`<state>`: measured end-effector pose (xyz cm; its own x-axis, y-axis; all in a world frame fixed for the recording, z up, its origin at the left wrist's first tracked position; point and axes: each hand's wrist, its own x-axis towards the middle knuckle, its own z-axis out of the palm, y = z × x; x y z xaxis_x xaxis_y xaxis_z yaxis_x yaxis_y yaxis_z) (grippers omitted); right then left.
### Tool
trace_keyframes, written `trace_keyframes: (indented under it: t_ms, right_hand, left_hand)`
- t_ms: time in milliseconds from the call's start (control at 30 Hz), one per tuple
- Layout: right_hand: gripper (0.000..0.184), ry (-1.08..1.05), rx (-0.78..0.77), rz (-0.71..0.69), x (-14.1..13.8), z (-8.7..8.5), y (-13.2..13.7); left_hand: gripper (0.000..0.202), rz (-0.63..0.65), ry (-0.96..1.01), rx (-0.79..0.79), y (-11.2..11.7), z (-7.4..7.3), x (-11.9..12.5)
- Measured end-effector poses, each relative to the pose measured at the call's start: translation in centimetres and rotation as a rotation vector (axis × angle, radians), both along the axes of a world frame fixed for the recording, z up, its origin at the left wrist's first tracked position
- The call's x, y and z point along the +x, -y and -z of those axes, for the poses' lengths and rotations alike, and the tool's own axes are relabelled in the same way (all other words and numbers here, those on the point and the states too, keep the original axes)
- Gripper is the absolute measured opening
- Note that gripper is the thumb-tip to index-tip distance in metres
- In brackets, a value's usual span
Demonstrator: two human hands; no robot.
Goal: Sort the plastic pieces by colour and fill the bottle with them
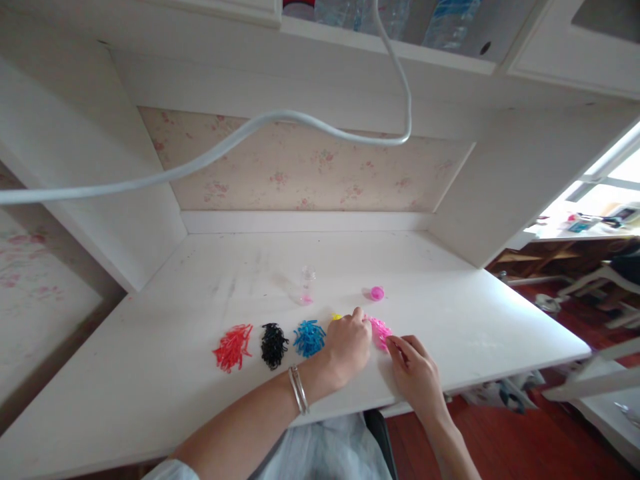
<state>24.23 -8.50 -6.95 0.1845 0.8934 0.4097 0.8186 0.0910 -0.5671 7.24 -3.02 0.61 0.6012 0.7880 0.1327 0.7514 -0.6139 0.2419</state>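
Note:
My left hand [350, 341], with silver bangles at the wrist, is closed at the left edge of a pile of small pink strips [380, 332]. Its fingertips are hidden, and so is anything in them. At the pile's right edge, my right hand [416, 370] has thumb and forefinger pinched together; what they hold is too small to name. Behind my left hand, a bit of a yellow pile [337, 317] shows. Further left lie piles of similar blue pieces [309, 338], black pieces [274, 346] and red pieces [233, 347].
A clear little bottle [307, 283] with some pink in its lower end stands behind the piles. A round pink cap [377, 293] lies to its right. The white desktop [165, 373] has side panels, and a white cable [280, 117] crosses the view above it.

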Motion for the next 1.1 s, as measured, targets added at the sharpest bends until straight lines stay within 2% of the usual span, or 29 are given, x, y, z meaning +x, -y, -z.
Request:
trace_keyframes:
  t_ms: [133,267,367,500,600,767,933,1100]
  right_hand:
    - [0.037,-0.005,-0.026,0.006,-0.1,-0.3,0.0]
    - [0.039,-0.001,-0.042,-0.004,0.0,-0.2,0.0]
    - [0.036,0.045,-0.052,0.014,0.1,-0.1,0.0]
    - [0.035,0.100,-0.024,0.077,0.1,-0.4,-0.1]
    - [0.034,0.108,-0.034,0.085,0.3,-0.4,0.0]
    - [0.034,0.081,-0.073,0.024,1.0,-0.2,0.1]
    - [0.034,0.055,-0.080,0.036,1.0,-0.2,0.2]
    - [0.032,0.044,-0.068,0.064,0.5,-0.6,0.1]
  left_hand:
    - [0.027,-0.042,0.080,-0.023,-1.1,-1.2,-1.6]
    - [0.026,-0.068,0.286,-0.011,-1.7,-3.4,-4.8]
    - [0.023,-0.115,0.408,0.062,-2.4,-5.4,-7.8]
    - [0.020,-0.243,0.413,0.175,-4.3,-7.1,-11.0]
    - [0.019,-0.302,0.355,0.217,-6.0,-7.4,-12.1]
    - [0.020,-0.341,0.265,0.174,-7.7,-6.6,-12.0]
    - [0.022,-0.336,0.223,0.161,-7.9,-6.1,-11.6]
    - [0.022,-0.314,0.252,0.165,-7.9,-6.4,-11.9]
